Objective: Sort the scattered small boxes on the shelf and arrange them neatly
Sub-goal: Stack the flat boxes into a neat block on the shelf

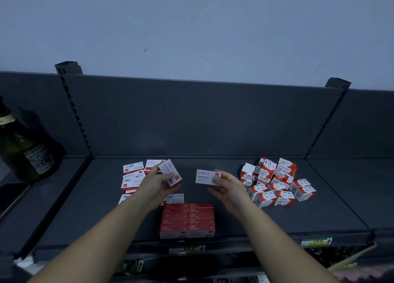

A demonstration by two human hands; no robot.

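Where a pale blue-grey painted wall (pixel 191 26) rises behind it, a dark grey metal back panel (pixel 202 116) stands over a dark grey metal shelf (pixel 234 218). At the far left of the shelf stands a dark green glass bottle (pixel 23 150), upright and well apart from the boxes.

On the right side of the shelf lies a loose heap of orange-red and white cube-shaped cardboard boxes (pixel 275 182), tumbled against each other at mixed angles. At the front centre sits a neat block of red flat cardboard boxes (pixel 187 219), packed in two columns flush with the shelf's front edge. To the left, behind the left forearm, white and red flat boxes (pixel 133 176) lie scattered face up, some overlapping.

The left hand (pixel 157 184) hangs above the shelf between the scattered boxes and the block, its fingers curled round a white and red small box (pixel 170 172) that is tilted on end. The right hand (pixel 230 186), just beside it and apart from it, pinches a second white flat box with red print (pixel 207 177) by its right end, the face towards the camera.

Green and yellow price labels (pixel 316 241) sit on the shelf's front rail.
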